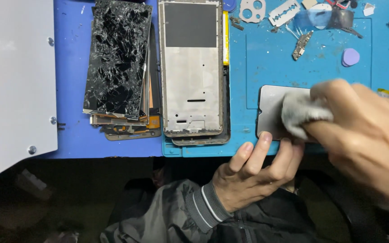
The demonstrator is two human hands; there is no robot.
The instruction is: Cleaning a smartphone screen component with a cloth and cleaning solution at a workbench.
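1. One view only — a head-worn camera, looking steeply down onto the desk.
2. It sits close; the near desk edge crosses mid-frame.
3. The lower half shows the wearer's lap — dark and dim.
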